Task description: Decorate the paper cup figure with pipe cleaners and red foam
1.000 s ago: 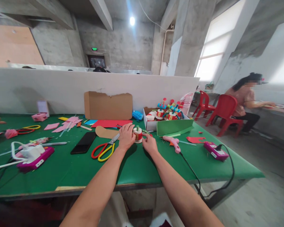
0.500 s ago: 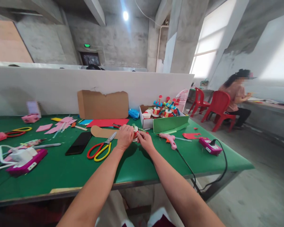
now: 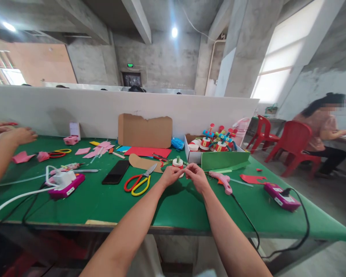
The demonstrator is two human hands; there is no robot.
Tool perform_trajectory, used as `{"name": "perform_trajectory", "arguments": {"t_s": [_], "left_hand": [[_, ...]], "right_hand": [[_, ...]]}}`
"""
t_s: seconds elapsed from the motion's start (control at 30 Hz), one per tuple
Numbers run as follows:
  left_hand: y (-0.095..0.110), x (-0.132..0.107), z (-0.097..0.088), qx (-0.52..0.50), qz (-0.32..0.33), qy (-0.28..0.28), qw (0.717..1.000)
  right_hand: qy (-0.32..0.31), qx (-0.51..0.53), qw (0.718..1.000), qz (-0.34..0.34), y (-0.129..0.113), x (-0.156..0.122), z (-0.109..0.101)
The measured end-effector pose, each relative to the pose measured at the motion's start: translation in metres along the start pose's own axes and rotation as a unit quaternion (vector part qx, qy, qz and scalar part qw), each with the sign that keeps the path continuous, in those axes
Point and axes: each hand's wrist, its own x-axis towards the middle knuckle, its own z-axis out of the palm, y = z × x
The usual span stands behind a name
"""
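Observation:
A small paper-cup figure (image 3: 178, 162), red and white with a green coiled strip on top, is upright between my hands. A coiled strip arm with a red end sticks out at its left. My left hand (image 3: 172, 176) is closed against the cup's near side, covering its lower part. My right hand (image 3: 197, 177) has its fingers pinched at the cup's right side, close to the left fingertips; whatever is in the pinch is hidden. Scissors (image 3: 138, 181) with red and yellow handles lie left of my hands, near a brown cardboard piece (image 3: 142, 163).
A box (image 3: 193, 156) of similar figures stands behind right. A pink glue gun (image 3: 223, 182) and purple power strip (image 3: 282, 197) lie to the right. Left are a phone (image 3: 115, 172), another power strip (image 3: 67, 186) and pink paper (image 3: 102, 149). Another person's hands (image 3: 15, 136) work at far left.
The view has turned left, so another person's hands now show. My left hand has moved lower on the cup, uncovering its top and left arm. My right hand now pinches beside it.

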Motion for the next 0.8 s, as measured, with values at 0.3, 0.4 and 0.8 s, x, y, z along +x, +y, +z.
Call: {"name": "perform_trajectory", "arguments": {"t_s": [0.3,0.4,0.8], "left_hand": [[0.003,-0.004,-0.014,-0.061,-0.069,-0.084,0.992],[0.005,-0.005,-0.015,-0.075,-0.100,-0.090,0.988],[0.010,-0.006,-0.015,-0.199,-0.114,-0.100,0.968]], "right_hand": [[-0.062,-0.129,0.987,0.068,0.000,0.001,-0.009],[-0.042,-0.152,0.987,0.038,0.002,0.002,-0.006],[-0.110,-0.074,0.991,0.030,-0.004,-0.004,-0.006]]}}
